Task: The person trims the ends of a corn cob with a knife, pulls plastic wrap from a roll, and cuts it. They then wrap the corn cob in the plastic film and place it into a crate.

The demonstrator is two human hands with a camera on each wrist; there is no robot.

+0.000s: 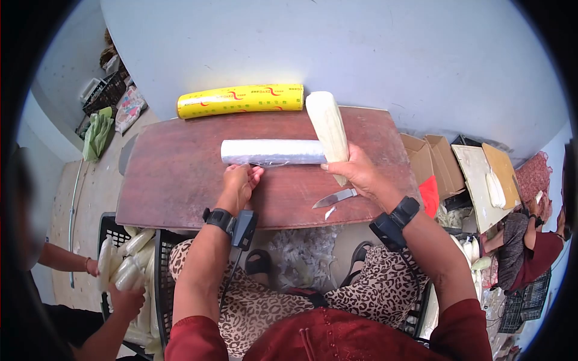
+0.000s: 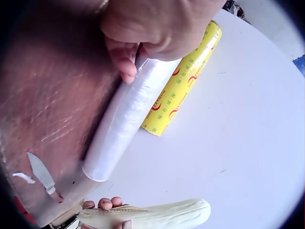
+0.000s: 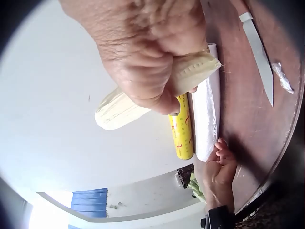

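A roll of clear film (image 1: 271,151) lies across the wooden table. My left hand (image 1: 239,183) is at its near edge toward the left end, thumb and fingertips pinching the film's edge; the left wrist view shows this hand (image 2: 152,28) over the roll (image 2: 119,124). My right hand (image 1: 364,174) grips the narrow end of a pale husked corn cob (image 1: 326,123), held upright beside the roll's right end. In the right wrist view the fingers of that hand (image 3: 143,57) wrap round the cob (image 3: 119,109).
Behind the roll lies a yellow printed roll (image 1: 241,101). A knife (image 1: 335,198) and a white scrap (image 1: 330,212) lie near the table's front edge. Crates of pale cobs (image 1: 139,240) stand at the left, beside another person's hands; cardboard boxes (image 1: 442,162) are at the right.
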